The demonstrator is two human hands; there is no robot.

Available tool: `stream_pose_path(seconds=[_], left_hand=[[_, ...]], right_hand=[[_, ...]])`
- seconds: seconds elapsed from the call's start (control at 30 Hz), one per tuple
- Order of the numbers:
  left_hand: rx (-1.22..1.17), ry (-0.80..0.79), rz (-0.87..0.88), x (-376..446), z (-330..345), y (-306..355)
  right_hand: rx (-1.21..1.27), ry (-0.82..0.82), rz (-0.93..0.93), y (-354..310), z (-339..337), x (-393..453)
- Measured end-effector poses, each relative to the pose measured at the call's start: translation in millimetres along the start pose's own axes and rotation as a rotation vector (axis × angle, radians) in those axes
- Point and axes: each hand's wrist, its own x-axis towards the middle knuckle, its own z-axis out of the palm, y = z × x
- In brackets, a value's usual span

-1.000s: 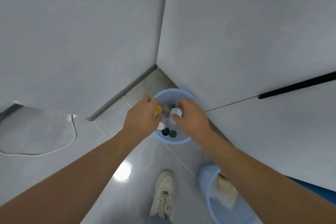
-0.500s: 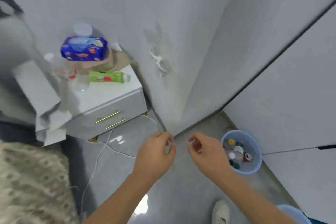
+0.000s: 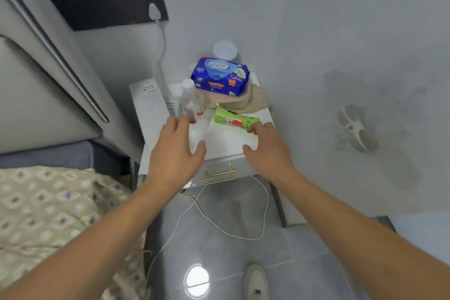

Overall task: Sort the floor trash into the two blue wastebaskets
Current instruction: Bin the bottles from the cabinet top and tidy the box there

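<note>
Bare forearms, bare hands (image 3: 175, 153), one white lace-up sneaker (image 3: 256, 282)

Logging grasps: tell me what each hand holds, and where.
Nothing is held. The left hand hovers open near the clear bottle; the right hand's fingers touch the green tube's end.

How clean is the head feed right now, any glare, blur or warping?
Head view: a bright ceiling-light glare spot on the glossy floor tiles; the clear bottle and left hand look slightly motion-smeared; wide-angle warping bends the bed frame and forearms; the green tube stays readable.
</note>
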Motion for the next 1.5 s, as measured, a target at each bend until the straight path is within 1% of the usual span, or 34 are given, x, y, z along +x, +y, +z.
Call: stream_pose_path(seconds=[0.07, 0.13, 0.2, 0.3, 0.4, 0.53, 0.67, 0.73, 0.83, 0.97, 1.07, 1.17, 1.23, 1.3, 1.4, 1.5], left_hand=[[0.03, 0.109, -0.033, 39, 2, -5], [0.015, 0.163, -0.083, 74, 6, -10], [-0.018, 0.146, -0.139, 103, 12, -16], [-0.065, 0.06, -0.194, 130, 24, -26], [-0.04, 0.037, -0.166, 136, 35, -34], [-0.013, 0.089, -0.108, 129, 38, -38], [-0.046, 0.173, -0.084, 101, 27, -25], [-0.089, 0.215, -0.059, 77, 17, -12], [-0.178, 0.204, -0.03, 33, 1, 14], [-0.231, 0.096, -0.01, -39, -2, 59], [-0.234, -0.036, 0.022, -97, 17, 95], [-0.249, -0.193, 0.07, -153, 50, 134], [-0.257, -0.284, 0.106, -188, 82, 160], [-0.255, -0.36, 0.148, -216, 120, 186], [-0.228, -0.465, 0.241, -255, 185, 231], [-0.232, -0.547, 0.277, -287, 252, 278]], right_hand=[[-0.067, -0.006, 0.02, 12, 9, 40], [-0.111, -0.043, 0.021, 26, 16, 71], [-0.16, -0.105, 0.012, 38, 25, 94], [-0.228, -0.184, -0.008, 56, 38, 113], [-0.251, -0.165, -0.037, 69, 49, 120], [-0.281, -0.113, -0.078, 76, 58, 119], [-0.171, -0.097, -0.041, 73, 57, 95], [-0.065, -0.029, -0.007, 69, 49, 70], [0.038, 0.069, -0.003, 70, 32, 13], [0.066, 0.154, 0.019, 91, 12, -97], [0.114, 0.214, 0.107, 121, -1, -186], [0.148, 0.213, 0.219, 166, -12, -272], [0.133, 0.184, 0.293, 207, -18, -324], [0.092, 0.188, 0.36, 253, -28, -366], [0.071, 0.288, 0.489, 328, -49, -413], [0.06, 0.358, 0.619, 404, -66, -440]])
